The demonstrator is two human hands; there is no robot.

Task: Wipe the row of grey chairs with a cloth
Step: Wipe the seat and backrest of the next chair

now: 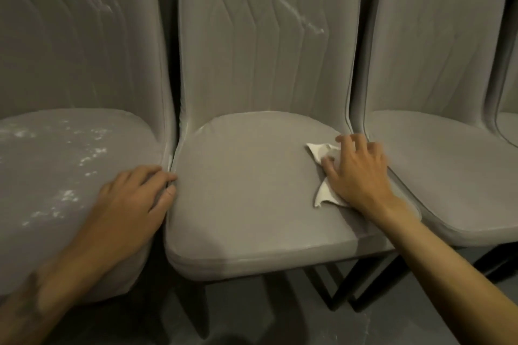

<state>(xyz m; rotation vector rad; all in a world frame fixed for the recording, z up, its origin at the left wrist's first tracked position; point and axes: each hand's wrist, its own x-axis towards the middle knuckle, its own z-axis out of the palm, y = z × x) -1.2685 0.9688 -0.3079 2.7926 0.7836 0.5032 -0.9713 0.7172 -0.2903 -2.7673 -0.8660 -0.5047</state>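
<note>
Right hand [356, 173] flat, fingers spread, pressing cloth [325, 173] on middle seat [246, 190]. Dusty seat [56, 165] lies leftward, under the open, resting left hand [131, 202].

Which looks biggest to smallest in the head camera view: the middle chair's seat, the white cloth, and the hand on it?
1. Middle chair's seat, by far.
2. Right hand.
3. White cloth, though the hand hides part of it, so these two are unsure.

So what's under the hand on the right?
A white cloth lies under the right hand, pressed flat on the middle chair's seat. Its corners stick out; the part beneath the palm is covered.
</note>
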